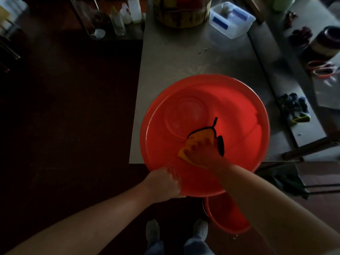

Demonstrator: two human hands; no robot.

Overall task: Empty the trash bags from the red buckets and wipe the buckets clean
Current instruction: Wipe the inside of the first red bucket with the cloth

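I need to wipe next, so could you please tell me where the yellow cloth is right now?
In the head view, the yellow cloth lies inside the large red bucket, right of centre, pressed against its near wall under the right hand.

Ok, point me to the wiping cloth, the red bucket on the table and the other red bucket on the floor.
wiping cloth (201,135): head view, bare yellow middle.
red bucket on the table (230,100): head view, far inner surface.
red bucket on the floor (224,216): head view, inner wall.

Head camera; steep downward view; close over table (171,57)
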